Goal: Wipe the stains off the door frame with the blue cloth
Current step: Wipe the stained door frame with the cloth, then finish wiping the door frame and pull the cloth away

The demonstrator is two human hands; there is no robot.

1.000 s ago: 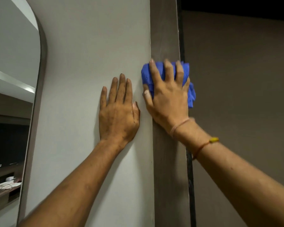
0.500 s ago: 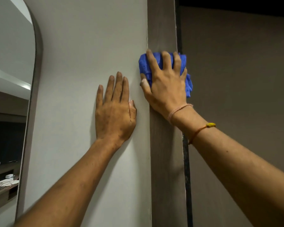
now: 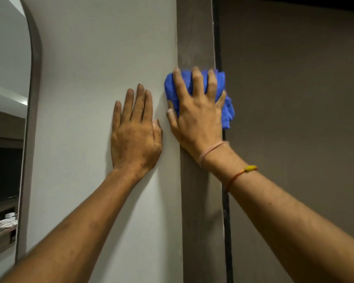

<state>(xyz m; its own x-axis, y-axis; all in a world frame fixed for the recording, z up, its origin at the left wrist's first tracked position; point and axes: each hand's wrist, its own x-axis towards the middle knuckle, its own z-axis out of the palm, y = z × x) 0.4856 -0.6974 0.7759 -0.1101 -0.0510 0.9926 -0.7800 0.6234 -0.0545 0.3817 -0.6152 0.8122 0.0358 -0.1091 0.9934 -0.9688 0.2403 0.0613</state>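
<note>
A brown vertical door frame [image 3: 196, 37] runs down the middle of the view. My right hand [image 3: 196, 117] presses a bunched blue cloth [image 3: 226, 111] flat against the frame, fingers spread over it; the cloth sticks out past the frame's right edge. My left hand [image 3: 136, 135] lies flat on the pale wall [image 3: 102, 58] just left of the frame, fingers together and pointing up, holding nothing. No stains stand out on the visible frame; the part under the cloth is hidden.
A brown door panel [image 3: 294, 119] fills the right side, with a dark seal strip [image 3: 226, 211] between it and the frame. At the far left an arched mirror [image 3: 6, 99] reflects a room and a shelf with small items.
My right hand with the cloth slid up the frame and has come back down a little. My left hand has stayed flat on the wall.
</note>
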